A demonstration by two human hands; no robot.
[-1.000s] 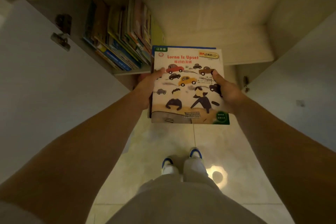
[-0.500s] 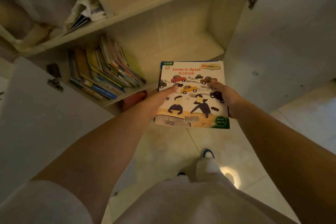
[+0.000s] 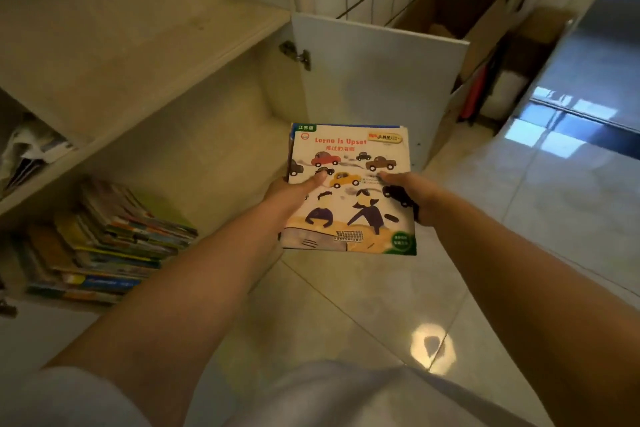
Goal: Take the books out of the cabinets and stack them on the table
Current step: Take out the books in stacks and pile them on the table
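Now, in the head view, the left hand (image 3: 294,192) and right hand (image 3: 410,196) each pinched an edge of the small book stack (image 3: 349,191), which had swung rightward, away from the cabinet (image 3: 207,135) (more books (image 3: 114,243) remained inside); carrying toward an unseen table, likely.

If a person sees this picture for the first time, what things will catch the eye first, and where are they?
First the bright picture book in the centre, the top of a small stack held over the floor by the left hand and right hand, thumbs on the cover. Next, the leaning pile of colourful books in the open cabinet at lower left. Also the white door standing open behind the book.
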